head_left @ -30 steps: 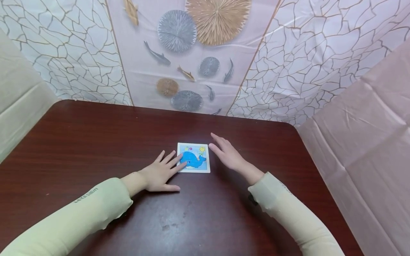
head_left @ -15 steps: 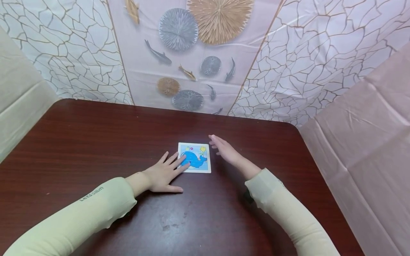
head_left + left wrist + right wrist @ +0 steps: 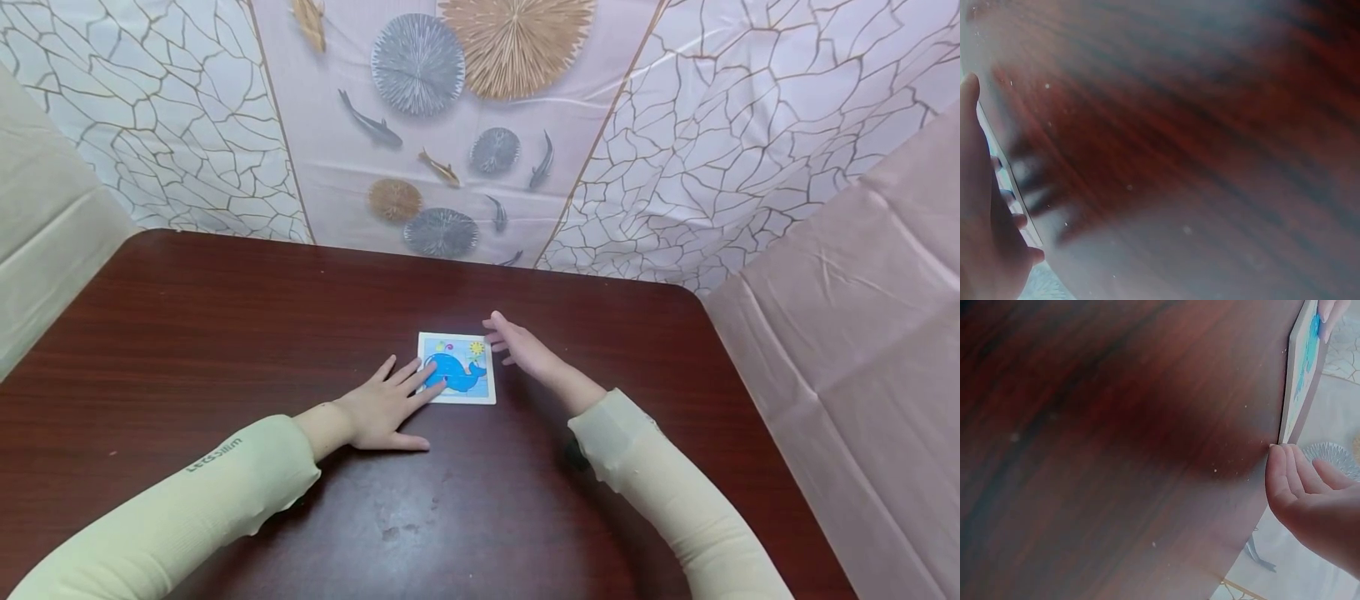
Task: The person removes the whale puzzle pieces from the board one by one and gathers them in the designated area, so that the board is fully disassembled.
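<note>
A square whale picture puzzle (image 3: 471, 385) with a white border lies flat on the dark table. My left hand (image 3: 381, 412) is spread out, with two fingertips resting on the puzzle's left part and the thumb on the table. At the upper right corner is my right hand (image 3: 529, 352), its fingers extended and bunched toward the edge. In the right wrist view, the right fingertips (image 3: 1275, 449) meet the end of the puzzle's thin side (image 3: 1288, 381). The left wrist view shows only the side of the left hand (image 3: 985, 212), with the puzzle mostly hidden behind it.
The reddish-brown wooden table (image 3: 225, 333) has rounded far corners. Behind it hangs a patterned cloth (image 3: 435, 150) with fish and round motifs. Plain cloth walls (image 3: 862, 317) close off both sides. A pale sleeve (image 3: 180, 500) covers the left forearm.
My right hand has moved slightly left to the puzzle's upper right corner, its fingers turned more downward. The left hand slid a little right onto the puzzle, then stayed still.
</note>
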